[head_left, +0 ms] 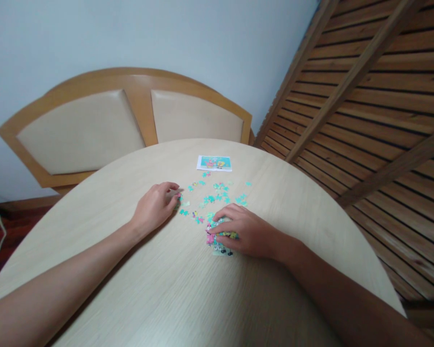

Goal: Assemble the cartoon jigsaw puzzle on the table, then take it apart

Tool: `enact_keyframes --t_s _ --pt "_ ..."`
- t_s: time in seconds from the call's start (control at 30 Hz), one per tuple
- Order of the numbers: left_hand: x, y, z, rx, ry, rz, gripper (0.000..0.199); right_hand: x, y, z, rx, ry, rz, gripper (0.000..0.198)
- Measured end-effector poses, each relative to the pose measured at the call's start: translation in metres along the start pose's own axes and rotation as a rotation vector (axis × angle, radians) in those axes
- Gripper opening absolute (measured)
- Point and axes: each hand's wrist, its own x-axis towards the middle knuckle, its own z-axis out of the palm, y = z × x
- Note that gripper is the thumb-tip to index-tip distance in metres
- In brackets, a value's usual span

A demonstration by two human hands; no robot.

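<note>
On the worktop, the partly assembled jigsaw lies right and near of the left hand, curled at a jigsaw piece, pinch unclear; the nearer right hand, grip spread, overlies it.

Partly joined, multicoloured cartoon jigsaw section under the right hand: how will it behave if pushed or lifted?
The jigsaw section should slide, not roll: it lies flat on the pale wood-grain table. Probably light, as it looks thin. Lifted by one edge, it may come apart, since its uneven border suggests separate joined pieces.
</note>
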Motion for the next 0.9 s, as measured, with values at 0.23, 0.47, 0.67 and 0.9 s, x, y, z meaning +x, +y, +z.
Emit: enact_keyframes --t_s 0.23,0.47,0.67,0.9 --pt "0.004 -0.003 0.006 -0.024 -0.011 0.028 0.019 -0.002 0.0 0.002 -0.043 -0.002 -0.012 0.02" --pt "0.011 -0.009 0.013 -0.2 -0.101 -0.011 0.02 0.001 -0.004 0.0 -0.088 -0.02 -0.036 0.017" --pt "0.012 -0.005 0.011 -0.274 -0.047 0.002 0.019 -0.001 -0.002 -0.004 -0.063 -0.022 -0.011 0.013" --pt "0.006 0.009 0.003 -0.279 -0.011 0.049 0.017 -0.002 0.002 -0.005 -0.062 -0.035 -0.014 0.013"
